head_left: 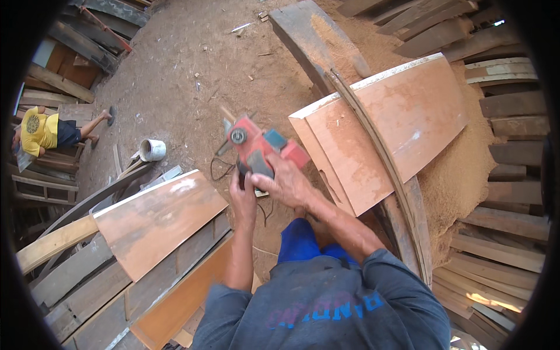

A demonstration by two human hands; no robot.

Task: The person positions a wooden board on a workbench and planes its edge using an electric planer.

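Where the two wooden panels leave a gap of bare ground, a person holds a red power tool (255, 146) up in front of the body. Left hand (242, 191) grasps its dark lower part; right hand (287, 182) grips it from the other side, wrist bent. Tool slightly blurred. Left panel (166, 224) lies over planks; right panel (417, 119) has a long strip (373, 137) across it, sawdust (461, 181) beside. White bucket (153, 150) farther off, near a person in a yellow shirt (39, 131).
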